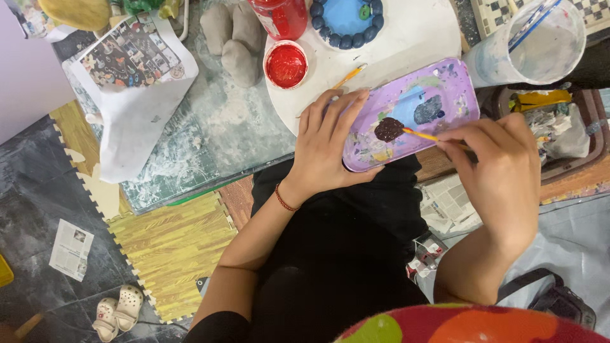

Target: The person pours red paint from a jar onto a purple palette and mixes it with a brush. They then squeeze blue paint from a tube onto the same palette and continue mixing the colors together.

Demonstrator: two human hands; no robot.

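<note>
My left hand [327, 146] grips the near left edge of a purple rectangular paint palette [445, 82], fingers spread over its rim. My right hand [499, 159] pinches a thin yellow-handled paintbrush [422, 134] whose tip sits in a dark brown-maroon blob of paint [388, 129] on the palette. Blue and dark grey paint patches lie further up the palette. A second yellow brush [348, 76] lies on the white round board [413, 32] behind my left hand.
An open red paint lid [286, 65] and red jar [279, 16] stand on the board beside a blue clay piece with dark beads [346, 19]. A plastic water cup with brushes [540, 41] is right. Grey clay lumps [235, 38], a printed sheet [130, 54], foam floor mats, small sandals [117, 311].
</note>
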